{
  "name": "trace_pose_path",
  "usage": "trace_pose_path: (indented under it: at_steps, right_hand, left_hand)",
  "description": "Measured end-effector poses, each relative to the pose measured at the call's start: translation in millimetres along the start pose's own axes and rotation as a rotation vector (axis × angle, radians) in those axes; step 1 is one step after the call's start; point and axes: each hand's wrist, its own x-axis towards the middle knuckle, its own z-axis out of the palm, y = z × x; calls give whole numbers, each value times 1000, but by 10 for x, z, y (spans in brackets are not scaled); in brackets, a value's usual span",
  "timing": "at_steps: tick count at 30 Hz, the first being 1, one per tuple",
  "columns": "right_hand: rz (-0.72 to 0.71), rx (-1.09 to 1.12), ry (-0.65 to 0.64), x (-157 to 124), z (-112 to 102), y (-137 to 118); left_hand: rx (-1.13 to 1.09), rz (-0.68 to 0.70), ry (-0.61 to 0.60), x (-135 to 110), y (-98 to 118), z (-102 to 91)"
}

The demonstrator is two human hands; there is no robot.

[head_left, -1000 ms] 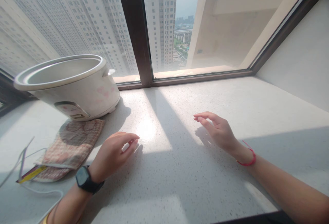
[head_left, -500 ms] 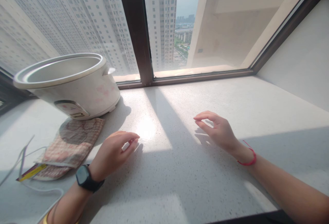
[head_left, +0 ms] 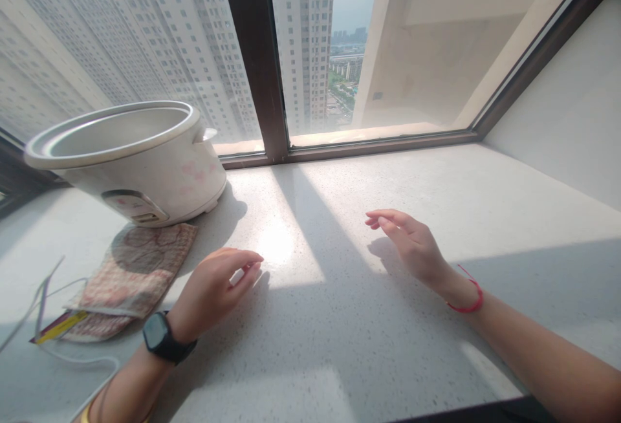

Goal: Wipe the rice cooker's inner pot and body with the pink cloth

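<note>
My left hand (head_left: 218, 290), with a black watch (head_left: 162, 337) on its wrist, rests low over the speckled white countertop (head_left: 291, 345). Its fingers are loosely bent and the thumb is near the fingertips, with nothing visible between them. Over the right side of the same surface, my right hand (head_left: 417, 242) wears a red string bracelet (head_left: 474, 300). Its fingers reach left, loosely extended, the thumb beside the index finger; it holds nothing. Nearest to my left hand is a patterned cloth mitt (head_left: 140, 268), in front of a white electric cooker pot (head_left: 160, 177) without a lid.
A pale cord (head_left: 92, 359) and a yellow-and-purple tag (head_left: 61, 326) lie by the mitt at the left. Behind the counter stands a window with a dark frame (head_left: 257, 54). A white wall (head_left: 567, 99) bounds the right side. Sunlight and shadow bands cross the surface.
My right hand has changed shape: its thumb and fingertips formed a ring, and now the thumb lies against the index finger with the ring closed up. My left hand has stayed still.
</note>
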Motion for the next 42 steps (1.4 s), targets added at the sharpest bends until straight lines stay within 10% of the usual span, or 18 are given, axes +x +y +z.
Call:
trace_pose_path:
  at_steps: [42]
  right_hand:
    - [-139,-25,-57,25,-5,25]
  left_hand:
    - [2,-7,-5,0,-13,17]
